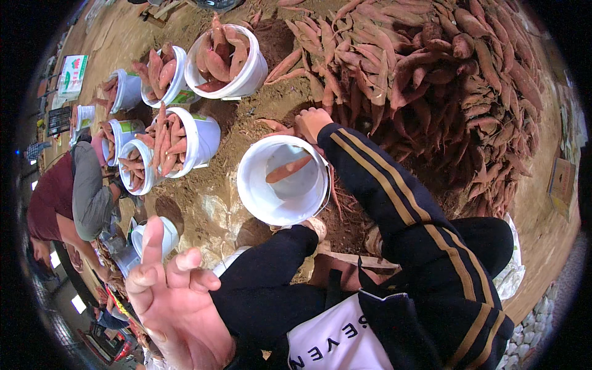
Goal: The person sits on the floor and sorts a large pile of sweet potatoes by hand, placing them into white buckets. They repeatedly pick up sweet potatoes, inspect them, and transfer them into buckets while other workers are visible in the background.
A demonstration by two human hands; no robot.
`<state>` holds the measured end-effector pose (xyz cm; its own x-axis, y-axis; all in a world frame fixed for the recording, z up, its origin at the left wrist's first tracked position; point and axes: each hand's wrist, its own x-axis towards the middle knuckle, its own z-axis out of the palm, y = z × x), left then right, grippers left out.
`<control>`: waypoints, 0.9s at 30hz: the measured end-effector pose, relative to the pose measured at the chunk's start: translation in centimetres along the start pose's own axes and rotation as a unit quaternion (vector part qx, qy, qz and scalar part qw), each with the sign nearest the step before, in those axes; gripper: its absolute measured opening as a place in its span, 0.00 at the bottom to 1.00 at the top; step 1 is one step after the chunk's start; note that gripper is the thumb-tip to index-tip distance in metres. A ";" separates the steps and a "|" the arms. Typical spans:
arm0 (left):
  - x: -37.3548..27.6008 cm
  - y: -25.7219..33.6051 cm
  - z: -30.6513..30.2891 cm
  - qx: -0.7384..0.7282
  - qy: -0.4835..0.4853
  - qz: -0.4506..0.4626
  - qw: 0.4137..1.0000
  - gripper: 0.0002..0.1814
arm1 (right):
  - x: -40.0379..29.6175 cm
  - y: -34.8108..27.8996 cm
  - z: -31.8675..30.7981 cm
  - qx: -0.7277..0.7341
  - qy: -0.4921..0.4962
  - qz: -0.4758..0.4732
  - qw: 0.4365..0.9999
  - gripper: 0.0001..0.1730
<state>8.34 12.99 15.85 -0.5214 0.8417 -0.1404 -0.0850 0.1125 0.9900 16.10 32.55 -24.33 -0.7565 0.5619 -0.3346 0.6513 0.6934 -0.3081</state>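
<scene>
Palm towards me, my left hand (180, 296) is raised at the lower left with its fingers apart and nothing in it. My right hand (314, 122) reaches past the rim of a white plastic bucket (252, 194) to sweet potatoes on the soil. Its fingers are curled downwards, and whether they grip one is hidden. One reddish sweet potato (289, 169) lies inside this bucket, which stands before my knees. Beyond and to the right of my right hand rises a large heap of sweet potatoes (379, 69).
Several white buckets filled with sweet potatoes, such as a large bucket (252, 81), stand at the upper left. A person (69, 199) bends over at the far left. Near my left fingers is another white bucket (169, 236). A cardboard box (562, 185) is at the right edge.
</scene>
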 end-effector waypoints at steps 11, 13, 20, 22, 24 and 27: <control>0.0 -0.8 -1.7 -0.053 0.062 -0.046 0.996 0.26 | 3.9 -1.7 0.5 0.038 0.057 -0.063 0.996 0.11; 0.2 -1.0 -2.4 -0.042 0.082 -0.056 0.994 0.24 | 4.8 -2.0 1.8 0.008 0.083 -0.056 0.995 0.12; 1.3 -0.8 -1.7 -0.039 -0.013 -0.076 0.996 0.28 | 3.7 -1.7 0.9 0.085 0.055 -0.026 0.995 0.09; 1.1 -1.2 -0.7 -0.011 0.023 -0.053 0.998 0.26 | 3.3 -0.2 -0.4 0.181 0.040 0.054 0.981 0.19; 0.8 -1.3 -0.6 -0.017 0.017 -0.038 0.999 0.24 | 1.4 1.2 -2.8 0.366 0.133 0.080 0.918 0.21; 0.5 -0.9 0.7 -0.010 0.047 -0.042 0.998 0.23 | -1.8 4.1 -6.4 0.695 0.057 0.087 0.712 0.17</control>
<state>8.72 13.72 14.87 -0.5890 0.7763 -0.2247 -0.1480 0.1697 0.9743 19.70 37.24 -19.32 -0.6060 0.6721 -0.4255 0.1057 -0.4621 -0.8805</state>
